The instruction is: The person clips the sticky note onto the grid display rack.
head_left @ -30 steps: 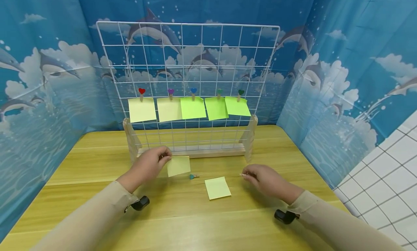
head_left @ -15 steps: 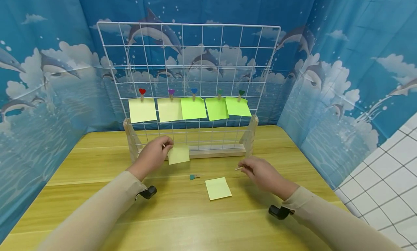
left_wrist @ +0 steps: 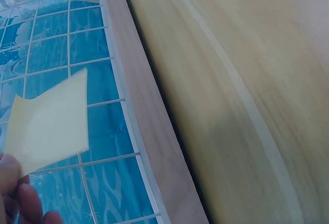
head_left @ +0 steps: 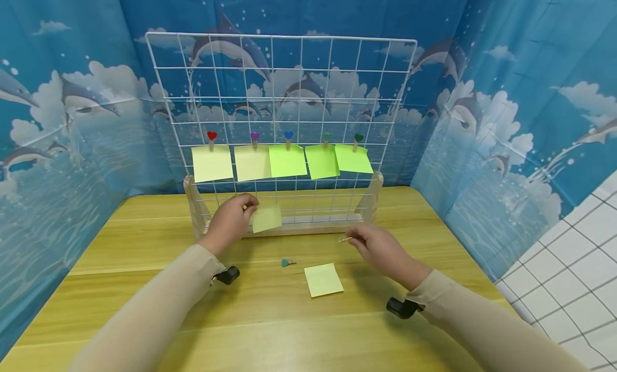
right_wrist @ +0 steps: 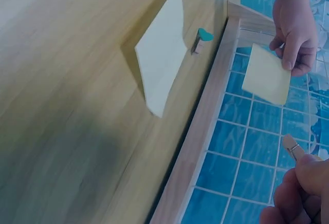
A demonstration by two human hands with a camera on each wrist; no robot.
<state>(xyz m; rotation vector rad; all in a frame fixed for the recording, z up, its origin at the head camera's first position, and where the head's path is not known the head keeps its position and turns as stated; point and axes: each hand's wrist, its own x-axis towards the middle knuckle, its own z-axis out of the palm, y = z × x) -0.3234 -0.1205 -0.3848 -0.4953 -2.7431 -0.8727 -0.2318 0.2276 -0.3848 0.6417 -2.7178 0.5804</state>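
Note:
In the head view my left hand pinches a pale yellow sticky note by its left edge, in front of the lower part of the white wire grid. The left wrist view shows this note between thumb and fingers, its far corners free. My right hand pinches a small wooden clothespin to the right of the note, apart from it; the right wrist view shows the clothespin's tip pointing out past the thumb. Several sticky notes hang in a row on the grid under heart-topped clothespins.
On the wooden table lie another pale yellow sticky note and a clothespin with a teal heart. The grid stands in a wooden base near the back. A dolphin-print curtain surrounds the table.
My left hand has lifted the sticky note up and forward toward the grid. My right hand has moved left and forward with the clothespin. The things on the table stay put.

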